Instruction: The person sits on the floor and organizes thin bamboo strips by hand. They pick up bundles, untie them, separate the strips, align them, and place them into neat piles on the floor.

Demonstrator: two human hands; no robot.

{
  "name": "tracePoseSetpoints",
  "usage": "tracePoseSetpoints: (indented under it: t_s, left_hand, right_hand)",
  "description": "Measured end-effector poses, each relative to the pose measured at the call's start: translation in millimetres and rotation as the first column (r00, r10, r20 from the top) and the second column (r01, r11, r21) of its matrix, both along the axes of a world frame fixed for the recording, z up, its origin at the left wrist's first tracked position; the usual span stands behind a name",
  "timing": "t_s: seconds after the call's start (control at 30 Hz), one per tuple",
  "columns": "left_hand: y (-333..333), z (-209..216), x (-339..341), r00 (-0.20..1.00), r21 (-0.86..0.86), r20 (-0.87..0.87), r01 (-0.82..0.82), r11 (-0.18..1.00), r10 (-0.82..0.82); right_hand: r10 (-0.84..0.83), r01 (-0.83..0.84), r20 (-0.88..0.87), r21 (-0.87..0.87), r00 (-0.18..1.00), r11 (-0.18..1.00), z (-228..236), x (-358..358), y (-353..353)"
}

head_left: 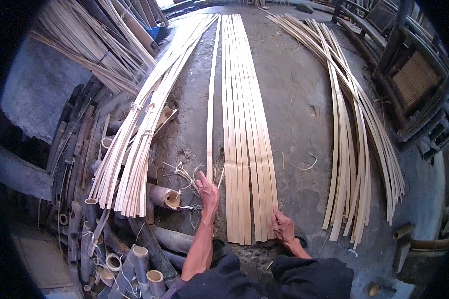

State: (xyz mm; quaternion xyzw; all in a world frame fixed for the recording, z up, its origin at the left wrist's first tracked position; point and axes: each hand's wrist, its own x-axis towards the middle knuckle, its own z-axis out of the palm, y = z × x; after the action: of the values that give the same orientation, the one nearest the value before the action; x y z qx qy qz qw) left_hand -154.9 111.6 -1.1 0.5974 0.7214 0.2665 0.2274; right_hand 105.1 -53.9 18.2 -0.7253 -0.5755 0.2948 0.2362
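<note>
A row of long pale bamboo strips (242, 149) lies side by side on the floor in front of me, with a narrow gap dividing its near part. To the left of the row, a single bamboo strip (212, 109) runs away from me, set apart from the others. My left hand (208, 194) is closed on the near end of this single strip, index finger pointing forward along it. My right hand (283, 224) is at the row's near right edge, its curled fingers pinching the outermost strip.
Tied bundles of bamboo strips (134, 179) rest over cut bamboo tubes (164, 197) at the left. A loose, crossing pile of strips (351, 124) lies to the right. Beyond it stands a dark bamboo chair (409, 79). More tubes (140, 251) and white ties are at the lower left.
</note>
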Motion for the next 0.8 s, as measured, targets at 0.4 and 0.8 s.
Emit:
tracePoseSetpoints:
  t_s: [0.4, 0.8]
  left_hand:
    - [-20, 89, 87, 0.771, 0.101, 0.636, -0.139, 0.985, 0.043]
    - [-41, 11, 157, 0.89, 0.236, 0.168, 0.382, 0.894, -0.425]
  right_hand:
    - [0.201, -0.139, -0.39, 0.183, 0.899, 0.973, 31, -40, 15]
    - [-0.199, 0.192, -0.355, -0.055, 0.913, 0.98, 17, -5, 13]
